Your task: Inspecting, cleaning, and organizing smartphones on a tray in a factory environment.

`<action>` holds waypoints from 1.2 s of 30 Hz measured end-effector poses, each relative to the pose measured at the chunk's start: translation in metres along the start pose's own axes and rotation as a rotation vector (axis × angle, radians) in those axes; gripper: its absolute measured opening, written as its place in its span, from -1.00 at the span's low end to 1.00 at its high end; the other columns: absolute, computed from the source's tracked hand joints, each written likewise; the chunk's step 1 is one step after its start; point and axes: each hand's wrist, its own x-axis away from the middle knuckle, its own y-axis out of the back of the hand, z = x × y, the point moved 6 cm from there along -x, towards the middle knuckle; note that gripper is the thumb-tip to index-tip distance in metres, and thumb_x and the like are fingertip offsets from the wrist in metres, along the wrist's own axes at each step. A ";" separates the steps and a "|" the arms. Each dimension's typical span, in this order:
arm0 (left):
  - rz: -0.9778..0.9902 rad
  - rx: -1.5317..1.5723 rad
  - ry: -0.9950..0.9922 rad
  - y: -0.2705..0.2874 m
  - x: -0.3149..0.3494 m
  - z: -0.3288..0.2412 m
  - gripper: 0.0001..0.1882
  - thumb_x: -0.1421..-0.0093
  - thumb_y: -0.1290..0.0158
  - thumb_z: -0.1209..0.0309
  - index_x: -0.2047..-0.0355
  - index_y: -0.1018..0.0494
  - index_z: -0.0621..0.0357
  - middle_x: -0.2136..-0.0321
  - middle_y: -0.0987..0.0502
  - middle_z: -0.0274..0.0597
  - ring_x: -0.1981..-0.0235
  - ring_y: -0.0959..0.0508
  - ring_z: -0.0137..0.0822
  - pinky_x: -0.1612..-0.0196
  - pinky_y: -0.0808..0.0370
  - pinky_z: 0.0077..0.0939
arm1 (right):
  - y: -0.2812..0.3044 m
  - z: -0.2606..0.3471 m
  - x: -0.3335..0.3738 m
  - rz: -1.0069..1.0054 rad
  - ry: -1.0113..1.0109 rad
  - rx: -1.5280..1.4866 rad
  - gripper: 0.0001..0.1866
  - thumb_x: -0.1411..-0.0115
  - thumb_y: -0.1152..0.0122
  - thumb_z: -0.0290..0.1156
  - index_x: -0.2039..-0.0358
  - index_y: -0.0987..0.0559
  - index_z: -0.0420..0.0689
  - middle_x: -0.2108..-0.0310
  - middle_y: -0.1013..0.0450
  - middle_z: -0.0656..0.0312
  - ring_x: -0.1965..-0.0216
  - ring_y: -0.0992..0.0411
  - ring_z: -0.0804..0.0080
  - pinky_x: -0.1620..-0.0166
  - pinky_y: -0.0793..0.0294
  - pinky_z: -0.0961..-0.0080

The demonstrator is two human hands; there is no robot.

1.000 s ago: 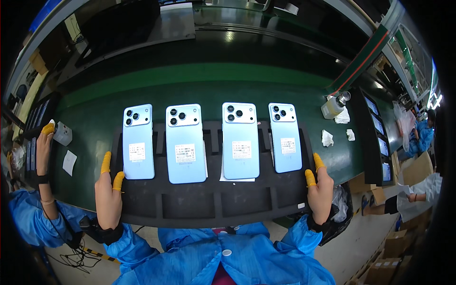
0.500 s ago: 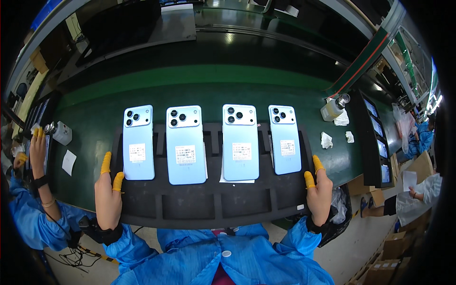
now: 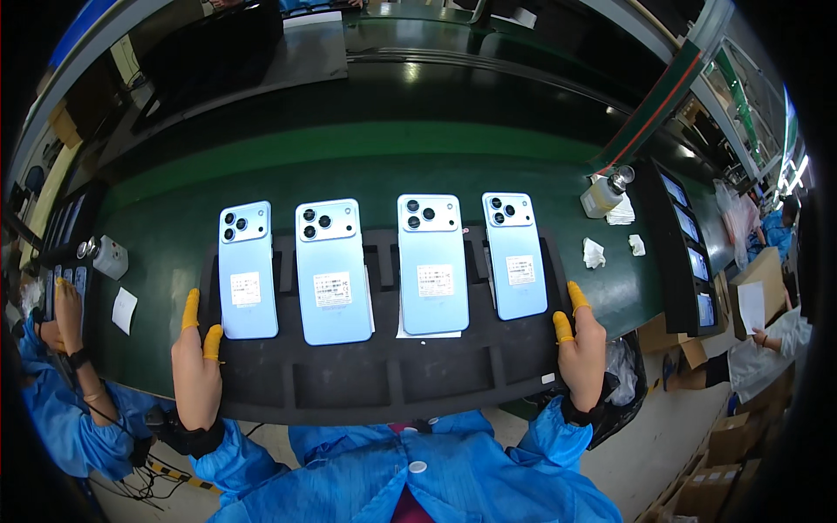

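Black foam tray (image 3: 384, 347), one, recesses (image 3: 342, 383) along 6 o'clock side; clamped at 9 o'clock end in left hand (image 3: 197, 373) and at 3 o'clock end in right hand (image 3: 581, 356), hands well apart. Carrying four pale-blue phones (image 3: 332, 264), backs up, in a row toward 12 o'clock. Beyond, at 2 o'clock on green table (image 3: 379, 179): one squat bottle (image 3: 602, 197), crumpled white tissues (image 3: 594, 254).

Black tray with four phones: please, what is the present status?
Left grip and right grip hold opposite ends of black tray. Four light-blue smartphones on it, backs up. Clear of tray: crumpled tissues to its right.
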 end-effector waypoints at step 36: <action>0.149 0.139 0.090 -0.009 -0.003 0.016 -0.63 -0.28 0.14 0.57 -0.09 -0.21 0.46 -0.06 -0.36 0.08 0.01 -0.41 -0.23 -0.05 -0.28 -0.55 | -0.012 -0.002 0.000 0.001 -0.012 -0.119 -0.63 -0.13 -0.14 -0.53 0.04 -0.37 -0.33 0.11 -0.40 -0.20 0.19 -0.37 -0.23 0.20 -0.41 0.16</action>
